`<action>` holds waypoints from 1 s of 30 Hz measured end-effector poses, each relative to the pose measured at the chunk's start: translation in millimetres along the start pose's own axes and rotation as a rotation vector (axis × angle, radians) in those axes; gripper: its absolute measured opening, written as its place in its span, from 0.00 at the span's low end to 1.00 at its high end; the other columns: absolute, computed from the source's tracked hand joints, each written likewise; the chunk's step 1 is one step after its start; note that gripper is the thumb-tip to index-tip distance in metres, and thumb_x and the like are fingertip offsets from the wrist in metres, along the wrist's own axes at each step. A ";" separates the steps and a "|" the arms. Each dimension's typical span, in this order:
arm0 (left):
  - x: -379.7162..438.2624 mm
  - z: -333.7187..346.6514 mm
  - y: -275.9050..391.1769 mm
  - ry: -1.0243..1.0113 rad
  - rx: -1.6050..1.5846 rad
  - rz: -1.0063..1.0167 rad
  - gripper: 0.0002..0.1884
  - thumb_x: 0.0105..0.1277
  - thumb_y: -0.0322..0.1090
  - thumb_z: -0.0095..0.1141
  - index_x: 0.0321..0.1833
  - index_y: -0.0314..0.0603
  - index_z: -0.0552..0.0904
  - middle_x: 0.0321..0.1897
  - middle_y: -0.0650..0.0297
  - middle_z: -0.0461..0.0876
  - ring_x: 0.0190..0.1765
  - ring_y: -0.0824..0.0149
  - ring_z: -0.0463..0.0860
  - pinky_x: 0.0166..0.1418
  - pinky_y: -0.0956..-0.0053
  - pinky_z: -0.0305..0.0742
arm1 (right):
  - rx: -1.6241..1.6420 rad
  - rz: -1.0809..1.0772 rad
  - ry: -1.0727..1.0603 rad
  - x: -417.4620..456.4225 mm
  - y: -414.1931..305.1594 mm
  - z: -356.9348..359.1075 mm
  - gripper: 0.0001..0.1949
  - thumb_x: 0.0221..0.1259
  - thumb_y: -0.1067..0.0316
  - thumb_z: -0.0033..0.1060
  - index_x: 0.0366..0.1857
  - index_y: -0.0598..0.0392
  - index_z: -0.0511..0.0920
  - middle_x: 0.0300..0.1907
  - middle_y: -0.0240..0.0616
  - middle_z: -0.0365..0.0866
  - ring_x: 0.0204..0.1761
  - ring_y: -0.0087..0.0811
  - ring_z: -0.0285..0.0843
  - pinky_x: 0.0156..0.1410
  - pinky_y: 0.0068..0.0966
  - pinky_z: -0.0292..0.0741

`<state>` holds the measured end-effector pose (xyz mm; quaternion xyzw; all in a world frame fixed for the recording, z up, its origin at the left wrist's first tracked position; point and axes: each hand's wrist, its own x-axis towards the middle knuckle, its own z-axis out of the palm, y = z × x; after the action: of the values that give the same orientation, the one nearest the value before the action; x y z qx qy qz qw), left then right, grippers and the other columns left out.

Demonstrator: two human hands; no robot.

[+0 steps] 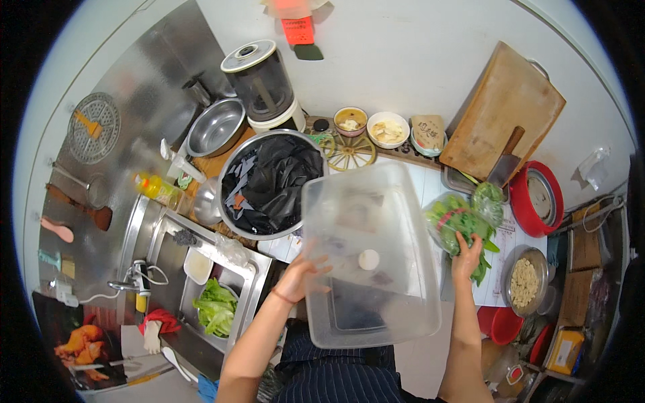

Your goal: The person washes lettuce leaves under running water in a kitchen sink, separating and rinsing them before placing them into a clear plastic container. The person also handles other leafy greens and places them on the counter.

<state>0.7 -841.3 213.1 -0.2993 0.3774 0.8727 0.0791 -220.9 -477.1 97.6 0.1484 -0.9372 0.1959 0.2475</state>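
Note:
A large translucent plastic bin [373, 302] hangs tilted in front of my body. My left hand [301, 276] grips its left side, with fingers seen partly through the cloudy wall. To the right, my right hand [467, 256] has its fingers on a bunch of leafy greens [453, 229] partly wrapped in clear plastic. The greens lie at the bin's right edge, over the white table [418, 176]. Touching their far side is a second plastic-wrapped green vegetable [487, 201]. The bin hides much of the tabletop behind it.
A steel pot with black plastic [277, 186] stands left of the bin. Lettuce [215, 307] lies in the steel sink [259, 282]. A cleaver [505, 161] leans on a wooden board [504, 111]. Nearby are a red round container [536, 199] and a bowl of pale pieces [524, 282].

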 end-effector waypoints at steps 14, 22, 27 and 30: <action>173.3 -38.9 -41.2 0.286 0.918 0.267 0.26 0.62 0.45 0.54 0.62 0.42 0.74 0.59 0.48 0.74 0.60 0.53 0.73 0.63 0.65 0.67 | -0.021 -0.138 -0.353 17.0 -3.8 -63.6 0.28 0.49 0.70 0.65 0.59 0.55 0.73 0.69 0.52 0.57 0.68 0.55 0.56 0.70 0.42 0.57; 43.2 -80.9 -51.4 0.452 0.734 0.718 0.17 0.61 0.31 0.52 0.53 0.36 0.78 0.52 0.49 0.78 0.50 0.53 0.80 0.57 0.66 0.73 | 0.524 -0.079 -0.117 67.9 -75.5 -23.2 0.16 0.67 0.74 0.49 0.57 0.63 0.72 0.60 0.45 0.71 0.60 0.37 0.70 0.64 0.33 0.70; -126.7 -173.2 -78.1 0.958 0.494 0.617 0.12 0.64 0.32 0.54 0.49 0.39 0.81 0.43 0.55 0.83 0.46 0.63 0.82 0.51 0.72 0.76 | 0.871 -0.434 -0.274 41.3 -320.7 -6.4 0.10 0.65 0.78 0.47 0.47 0.64 0.75 0.53 0.42 0.75 0.56 0.34 0.71 0.63 0.27 0.66; -191.6 -259.7 -128.7 1.330 0.234 0.758 0.10 0.62 0.21 0.49 0.45 0.34 0.80 0.34 0.59 0.84 0.37 0.70 0.82 0.42 0.77 0.77 | 1.062 -0.732 -0.545 -33.0 -465.5 4.5 0.06 0.63 0.79 0.49 0.40 0.62 0.77 0.46 0.42 0.77 0.50 0.33 0.74 0.58 0.25 0.69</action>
<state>322.7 -917.4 106.8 -0.6004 0.5120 0.4315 -0.4373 -20.7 -882.4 213.5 0.5994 -0.6329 0.4872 -0.0525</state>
